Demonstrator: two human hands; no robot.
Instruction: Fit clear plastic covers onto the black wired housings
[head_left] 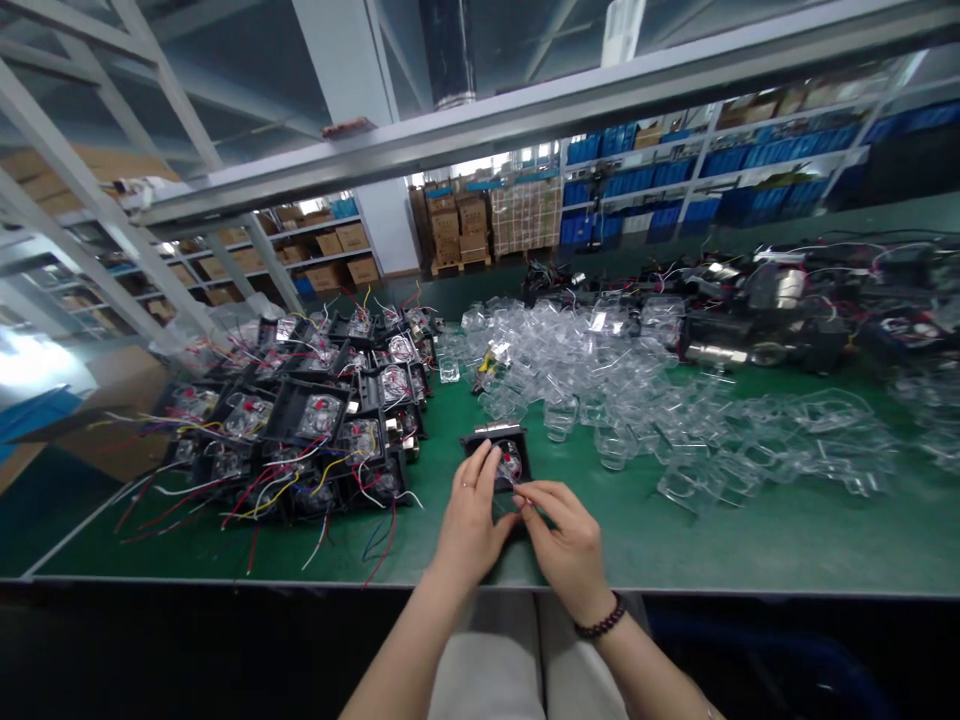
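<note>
1. Green covers the table (637, 540) before us, and near the middle of its near edge lies a black, box-shaped plastic housing (508, 460) with a clear part and a red spot inside.
2. Our left hand (466, 525) rests over the housing's left side, its fingers close together and its thumb spread away toward the near side; we cannot tell how firmly they grip.
3. Our right hand (566, 540) is at the housing's near right corner. Its thumb and forefinger tips look nearly together, but we cannot tell what they are clamped on, if anything. A dark beaded bracelet (600, 617) circles that wrist.
4. Toward the table's left edge we see a crowded stack of similar black housings (315, 420), trailing thin red, white, yellow and blue wires (392, 528), some reaching the near edge.
5. From the middle toward the right edge spreads a loose heap of clear plastic covers (577, 350); by its left side sits a small yellow-and-black object (487, 368).
6. Along the far right corner we find black assemblies with silvery metal cylinders (795, 335), partly blurred.
</note>
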